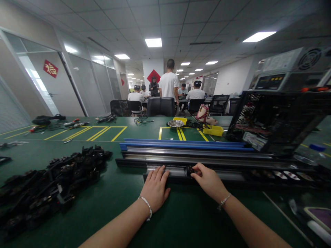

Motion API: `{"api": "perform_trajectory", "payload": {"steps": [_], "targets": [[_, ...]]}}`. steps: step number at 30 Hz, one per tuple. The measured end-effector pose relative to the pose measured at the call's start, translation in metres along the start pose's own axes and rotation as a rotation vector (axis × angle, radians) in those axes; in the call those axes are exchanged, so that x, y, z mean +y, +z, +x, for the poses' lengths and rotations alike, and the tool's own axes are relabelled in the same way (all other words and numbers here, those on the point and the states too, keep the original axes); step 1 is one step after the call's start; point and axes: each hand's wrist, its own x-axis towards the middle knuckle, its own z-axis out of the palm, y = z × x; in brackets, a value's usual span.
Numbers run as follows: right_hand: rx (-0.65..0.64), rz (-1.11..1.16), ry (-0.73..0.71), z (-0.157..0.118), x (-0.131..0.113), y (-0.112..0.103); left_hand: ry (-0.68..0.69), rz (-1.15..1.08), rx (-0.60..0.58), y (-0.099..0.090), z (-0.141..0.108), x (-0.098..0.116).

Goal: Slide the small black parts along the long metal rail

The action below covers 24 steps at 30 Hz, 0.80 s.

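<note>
A long metal rail [178, 171] with a dark front edge lies across the green table in front of me. My left hand [156, 184] rests over its left part, fingers stretched out flat and fingertips on the metal. A small black part [189, 170] sits in the rail's channel right of that hand. My right hand [205, 177] pinches this part at its right side between thumb and forefinger. Several dark parts with round pale faces [291, 175] are lined up along the right end of the rail.
Behind lie more rails, one blue [186, 145]. Black parts are heaped [67, 175] at the left. An open computer case [274, 120] stands at the right. Further back are a metal bowl [176, 124] and yellow bins [213, 130]. Several people are beyond the table.
</note>
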Motion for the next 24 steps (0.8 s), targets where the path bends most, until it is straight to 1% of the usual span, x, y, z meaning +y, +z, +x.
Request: {"api": "perform_trajectory", "payload": {"steps": [11, 24], "targets": [[-0.010, -0.015, -0.033, -0.0018, -0.0047, -0.0023, 0.001, -0.003, -0.001, -0.0004, -0.0002, 0.0003], [-0.022, -0.010, -0.080, -0.0028, -0.0049, -0.0032, -0.008, -0.002, -0.005, -0.0015, 0.0000, 0.0007]]}}
